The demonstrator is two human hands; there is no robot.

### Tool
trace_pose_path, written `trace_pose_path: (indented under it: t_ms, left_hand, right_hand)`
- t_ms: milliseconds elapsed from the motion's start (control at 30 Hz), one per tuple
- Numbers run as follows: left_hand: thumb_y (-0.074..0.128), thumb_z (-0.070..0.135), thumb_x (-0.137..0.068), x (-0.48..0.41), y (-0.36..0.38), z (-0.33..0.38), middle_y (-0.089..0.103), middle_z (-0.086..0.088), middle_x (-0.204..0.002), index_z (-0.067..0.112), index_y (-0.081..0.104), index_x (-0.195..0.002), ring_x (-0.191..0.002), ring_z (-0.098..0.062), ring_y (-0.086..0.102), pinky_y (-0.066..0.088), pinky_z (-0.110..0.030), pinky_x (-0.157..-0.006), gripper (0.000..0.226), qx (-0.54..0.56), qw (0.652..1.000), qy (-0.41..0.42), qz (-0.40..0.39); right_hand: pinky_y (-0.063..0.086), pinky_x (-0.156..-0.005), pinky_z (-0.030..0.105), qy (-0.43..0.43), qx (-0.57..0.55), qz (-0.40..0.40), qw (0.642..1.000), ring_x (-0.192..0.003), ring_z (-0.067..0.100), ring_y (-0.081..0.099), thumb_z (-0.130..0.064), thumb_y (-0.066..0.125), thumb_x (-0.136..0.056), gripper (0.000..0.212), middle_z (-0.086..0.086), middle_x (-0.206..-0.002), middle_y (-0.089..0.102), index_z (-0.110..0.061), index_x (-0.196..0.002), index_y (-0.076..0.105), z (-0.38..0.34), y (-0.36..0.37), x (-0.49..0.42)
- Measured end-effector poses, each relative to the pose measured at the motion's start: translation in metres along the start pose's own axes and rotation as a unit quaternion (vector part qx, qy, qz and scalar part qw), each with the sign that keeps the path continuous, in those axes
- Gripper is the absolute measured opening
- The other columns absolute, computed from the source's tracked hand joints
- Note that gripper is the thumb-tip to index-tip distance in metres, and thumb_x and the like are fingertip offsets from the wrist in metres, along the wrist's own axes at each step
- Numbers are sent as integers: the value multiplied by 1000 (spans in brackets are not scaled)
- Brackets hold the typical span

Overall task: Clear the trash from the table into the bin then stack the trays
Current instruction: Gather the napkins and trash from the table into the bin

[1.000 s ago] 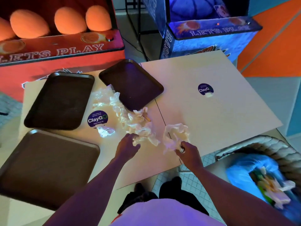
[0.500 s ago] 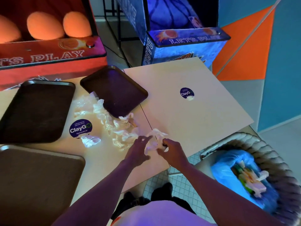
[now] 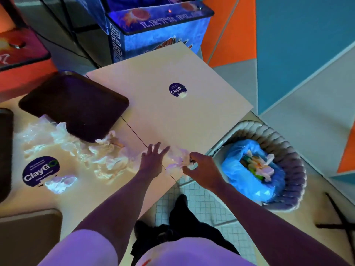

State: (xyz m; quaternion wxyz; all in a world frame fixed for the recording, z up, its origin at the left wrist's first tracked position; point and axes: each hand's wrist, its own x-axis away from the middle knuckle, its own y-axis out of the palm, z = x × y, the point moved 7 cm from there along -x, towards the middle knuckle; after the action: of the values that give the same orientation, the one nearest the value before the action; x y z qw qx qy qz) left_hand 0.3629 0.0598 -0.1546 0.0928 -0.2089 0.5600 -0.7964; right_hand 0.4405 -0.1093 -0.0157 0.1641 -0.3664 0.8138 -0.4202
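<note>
My right hand (image 3: 199,166) pinches a crumpled white paper wad (image 3: 177,159) at the table's near edge, just left of the bin. My left hand (image 3: 152,160) hovers beside the wad with fingers spread. More crumpled paper and clear plastic (image 3: 80,148) lies strewn left of my hands, and a small wad (image 3: 60,182) sits by a round sticker. A dark tray (image 3: 76,106) lies behind the trash. Two other trays show only in part: one at the left edge (image 3: 5,150), one at the bottom left (image 3: 28,233). The rope-sided bin (image 3: 288,164) has a blue liner and holds trash.
The beige table (image 3: 172,116) carries two round ClayGo stickers (image 3: 177,89), the far one with a small white scrap beside it. Arcade basketball machines (image 3: 157,25) stand behind the table. Tiled floor and my dark shoes (image 3: 178,212) show below the table edge.
The view has swung right toward the bin. My right hand has drawn the wad rightward to the table edge, and my left hand has opened and spread its fingers.
</note>
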Motion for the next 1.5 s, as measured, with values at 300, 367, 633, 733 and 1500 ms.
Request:
trace_pose_path:
  t_ms: [300,367,633,733,1500]
  left_hand:
    - [75,22,-87,-22,22,8,48,-6,-128,34,67,-129,-115,-31,51,57,-47,-79,45,2,1000,-11,-5]
    - [76,20,-87,-21,19,0,57,-7,-116,25,73,-120,-107,-33,58,58,-46,-76,34,31,999,-33,17]
    - [80,17,-83,-9,-22,-27,75,-6,-86,23,77,-93,-83,-36,70,51,-35,-66,13,75,992,-80,65]
    - [80,18,-82,-11,-32,-29,74,-4,-80,22,75,-89,-78,-33,70,47,-31,-63,9,71,990,-94,73]
    - [78,19,-80,-176,-41,358,76,16,-85,27,79,-96,-79,-6,71,52,-23,-70,18,176,981,74,-7]
  right_hand:
    - [45,-61,18,31,41,56,997,-68,7,58,-31,79,-73,20,-11,-76,64,-21,-84,65,42,-39,29]
    - [44,-61,18,43,33,62,997,-67,6,58,-31,78,-73,19,-12,-76,64,-22,-86,66,51,-44,33]
    - [46,-64,21,121,20,80,989,-76,9,62,-31,80,-72,27,-11,-86,71,-24,-96,71,117,-70,47]
    - [41,-63,17,142,14,79,987,-78,9,62,-29,82,-72,29,-16,-86,68,-24,-98,72,159,-82,48]
    - [52,-66,38,404,-77,223,884,-80,30,66,-31,74,-75,25,4,-87,73,-20,-94,63,468,-222,136]
